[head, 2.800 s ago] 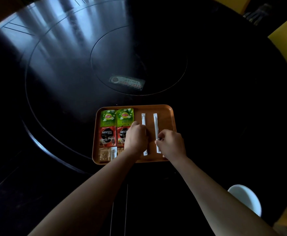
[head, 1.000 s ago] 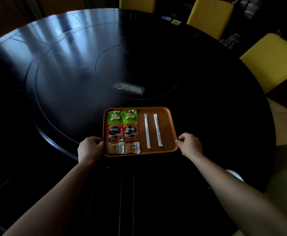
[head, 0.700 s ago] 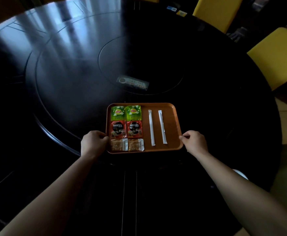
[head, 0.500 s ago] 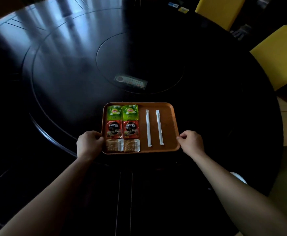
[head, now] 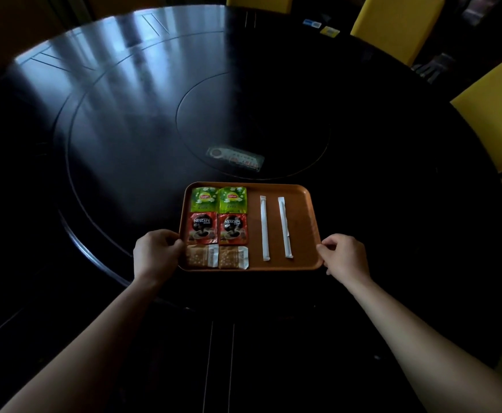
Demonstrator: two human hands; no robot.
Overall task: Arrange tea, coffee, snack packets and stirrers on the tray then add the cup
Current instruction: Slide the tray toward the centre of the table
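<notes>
No cup shows, and the far room is too dim to read, while the left hand (head: pixel 157 253) and right hand (head: pixel 345 256) curl closed on the orange tray (head: pixel 301 234) upon the dark round table (head: pixel 124 114).

hands left stirrers (head: pixel 264 228) | now grip tray (head: pixel 310 222) edges | cup seemingly out of view

Orange rectangular tray (head: pixel 303 231) flat on dark table. Left half of tray: two green Lipton tea packets (head: pixel 204 199) at far edge, two red Nescafe coffee packets (head: pixel 203 228) in middle row, two tan snack packets (head: pixel 202 256) at near edge. Right half: two white wrapped stirrers (head: pixel 264 228), roughly parallel, lengthwise.
</notes>
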